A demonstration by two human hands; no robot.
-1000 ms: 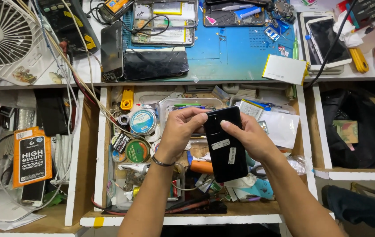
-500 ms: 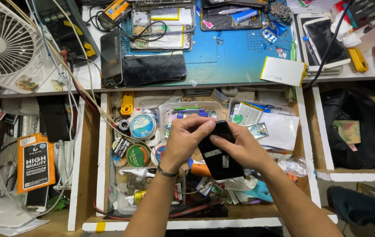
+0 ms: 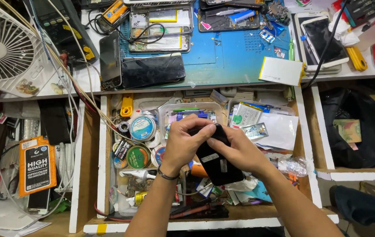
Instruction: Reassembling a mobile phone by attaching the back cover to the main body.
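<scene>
Black phone (image 3: pixel 217 164) between both hands' fingers (image 3: pixel 196 131)

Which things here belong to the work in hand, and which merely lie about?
In hand:
left hand
right hand
black phone

Lying about:
white fan
tape rolls
blue mat
orange packet

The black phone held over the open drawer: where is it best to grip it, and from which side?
Probably by the two long edges of its lower half, coming from below: the black phone is flat and slim, and that half is bare. The left hand and right hand already cover its top end.
</scene>
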